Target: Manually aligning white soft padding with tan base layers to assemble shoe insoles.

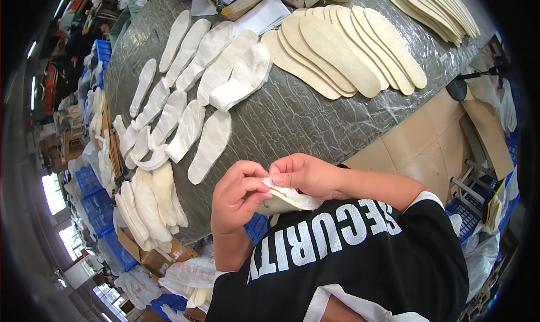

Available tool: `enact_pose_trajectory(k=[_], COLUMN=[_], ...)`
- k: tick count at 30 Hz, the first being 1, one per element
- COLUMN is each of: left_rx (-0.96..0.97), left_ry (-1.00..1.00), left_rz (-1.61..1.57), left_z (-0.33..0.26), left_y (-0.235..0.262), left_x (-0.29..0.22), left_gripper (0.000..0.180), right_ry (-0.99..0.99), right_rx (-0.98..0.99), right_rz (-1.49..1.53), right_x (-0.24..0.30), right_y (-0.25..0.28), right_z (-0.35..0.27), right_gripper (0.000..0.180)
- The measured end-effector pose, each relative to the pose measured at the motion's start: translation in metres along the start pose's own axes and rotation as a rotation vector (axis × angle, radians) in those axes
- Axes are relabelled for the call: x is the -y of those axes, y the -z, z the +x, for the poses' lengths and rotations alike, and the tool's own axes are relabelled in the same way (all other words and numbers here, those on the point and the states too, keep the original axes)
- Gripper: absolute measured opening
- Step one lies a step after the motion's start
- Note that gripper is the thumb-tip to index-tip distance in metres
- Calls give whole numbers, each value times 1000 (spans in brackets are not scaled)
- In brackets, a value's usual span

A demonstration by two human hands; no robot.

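Close to my chest, both hands pinch a cream insole with fluffy white lining [292, 199]. My left hand [239, 193] is closed on its far end, thumb and fingers pressed together. On the same end, my right hand [301, 175] grips the lining between thumb and fingers, its fingertips almost meeting those of the left. The rest of the insole hangs toward my shirt, partly behind my hands. Beyond my left hand, a white fleece insole [210, 147] lies by itself on the grey plastic-covered table [304, 125].
Several white fleece insoles [185, 125] spread across the table's left side. Fanned cream insoles [343, 52] lie at the far middle, with another stack [433, 9] at far right. A pile of insoles [149, 204] sits at the left edge. Blue crates [95, 198] stand left; cardboard [416, 136] lies right.
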State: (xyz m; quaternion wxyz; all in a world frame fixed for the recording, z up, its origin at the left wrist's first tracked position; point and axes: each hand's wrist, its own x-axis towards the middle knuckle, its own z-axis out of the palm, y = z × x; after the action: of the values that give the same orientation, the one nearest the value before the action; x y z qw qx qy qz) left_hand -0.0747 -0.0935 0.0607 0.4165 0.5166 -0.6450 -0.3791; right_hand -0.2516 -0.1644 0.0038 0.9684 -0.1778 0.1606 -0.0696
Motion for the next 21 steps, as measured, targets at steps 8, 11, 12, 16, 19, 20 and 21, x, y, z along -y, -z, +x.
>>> enact_pose_trajectory(k=[8,11,12,16,19,20,21], left_rx=[43,-19,-63,-181,-212,-211,-133], left_ry=[136,116,124,119,142,142,163], left_rz=[-55,-80,-85,-80,-111,-110,-6], left_z=[1,-4,-6,-14,-14,-12,-9], left_y=[1,-2,-3,-3,-7,-6,-4], left_x=[-2,0,1,10,13,9,4], left_gripper=[13,13,13,17,25,25,30], right_ry=[36,204,204,342,355,356,366], right_rx=[-5,92,92,71,-140,-140,-141], right_rz=[-139,-236,-237,-627,-824,-824,-850], right_x=[-1,5,6,14,3,3,3], right_y=[2,13,13,7,8,8,8], right_z=[2,3,2,-7,-4,-5,-5], right_gripper=[18,25,25,39,34,34,34])
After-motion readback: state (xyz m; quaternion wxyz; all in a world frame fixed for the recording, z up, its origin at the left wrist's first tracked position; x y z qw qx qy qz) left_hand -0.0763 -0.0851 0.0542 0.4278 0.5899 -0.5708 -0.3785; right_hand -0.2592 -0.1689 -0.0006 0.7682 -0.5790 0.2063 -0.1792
